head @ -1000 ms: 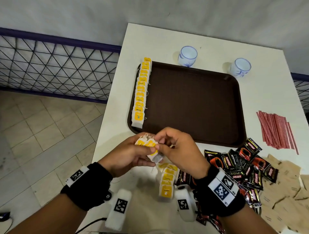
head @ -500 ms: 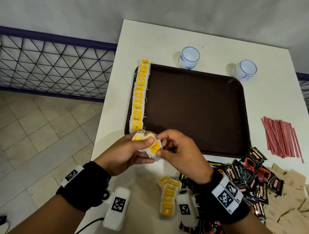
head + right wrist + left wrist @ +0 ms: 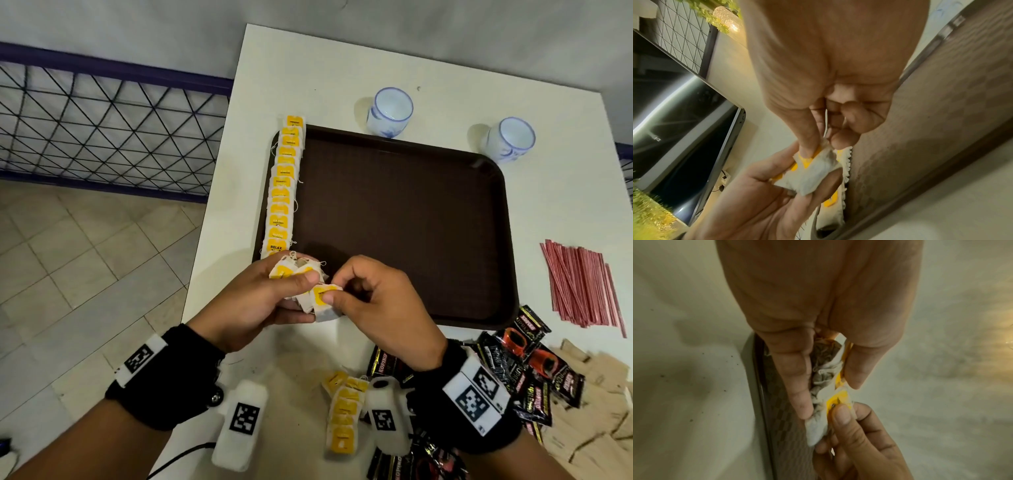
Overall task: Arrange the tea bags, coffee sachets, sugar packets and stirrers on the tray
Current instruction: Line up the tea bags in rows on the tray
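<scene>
The left hand (image 3: 255,301) grips a tea bag bunch (image 3: 296,274) over the near-left corner of the tray (image 3: 507,240). The right hand (image 3: 373,308) pinches 1 tea bag (image 3: 322,298) free. Tangled strings risk dragging extra bags onto the row (image 3: 282,192) beyond.

Your left hand (image 3: 253,301) holds a small bunch of tea bags (image 3: 291,270) at the near left corner of the brown tray (image 3: 404,222); your right hand (image 3: 376,308) pinches one tea bag (image 3: 322,301) from it. A row of tea bags (image 3: 282,192) lines the tray's left edge. On the surface (image 3: 565,192): two cups (image 3: 390,111), red stirrers (image 3: 582,284), coffee sachets (image 3: 524,363), brown sugar packets (image 3: 596,394).
</scene>
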The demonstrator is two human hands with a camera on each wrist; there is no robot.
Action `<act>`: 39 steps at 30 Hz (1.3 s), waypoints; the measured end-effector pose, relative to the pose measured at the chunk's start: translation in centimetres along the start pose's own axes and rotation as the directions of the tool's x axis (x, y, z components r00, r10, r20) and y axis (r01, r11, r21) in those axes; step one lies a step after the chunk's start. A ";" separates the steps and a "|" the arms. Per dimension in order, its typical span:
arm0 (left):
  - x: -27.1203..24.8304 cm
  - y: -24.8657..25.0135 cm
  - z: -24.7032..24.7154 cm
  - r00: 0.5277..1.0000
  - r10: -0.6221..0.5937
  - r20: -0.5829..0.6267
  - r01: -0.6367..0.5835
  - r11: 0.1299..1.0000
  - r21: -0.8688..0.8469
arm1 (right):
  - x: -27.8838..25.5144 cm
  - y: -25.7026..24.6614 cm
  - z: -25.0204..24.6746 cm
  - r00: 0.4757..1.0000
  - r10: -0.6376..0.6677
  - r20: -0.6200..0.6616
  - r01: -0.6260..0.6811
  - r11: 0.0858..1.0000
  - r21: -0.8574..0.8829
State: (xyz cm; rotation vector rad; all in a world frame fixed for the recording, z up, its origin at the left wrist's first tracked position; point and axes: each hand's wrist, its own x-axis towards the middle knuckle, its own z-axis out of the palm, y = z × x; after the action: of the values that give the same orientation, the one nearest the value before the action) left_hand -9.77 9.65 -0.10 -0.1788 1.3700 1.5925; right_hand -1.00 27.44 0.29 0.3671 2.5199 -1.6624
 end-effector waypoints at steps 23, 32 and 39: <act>-3.2 -1.3 -4.6 0.987 0.134 -0.083 -0.128 0.989 0.079 | 0.8 -0.3 -3.4 0.992 0.116 0.039 -0.122 0.969 0.213; -2.8 -1.5 -5.0 0.988 0.143 -0.063 -0.129 0.974 0.188 | 10.3 0.1 -4.4 0.987 0.162 -0.001 -0.160 0.976 0.151; -2.5 -1.6 -5.9 0.976 0.212 0.037 -0.209 0.886 0.415 | 18.0 -1.2 -3.7 0.980 0.199 0.000 -0.198 0.973 0.116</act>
State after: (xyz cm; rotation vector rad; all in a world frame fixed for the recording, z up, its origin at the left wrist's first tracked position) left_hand -10.08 3.25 -1.59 0.2301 1.7504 1.4290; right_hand -18.50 32.95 -1.06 0.6190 2.3115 -1.7349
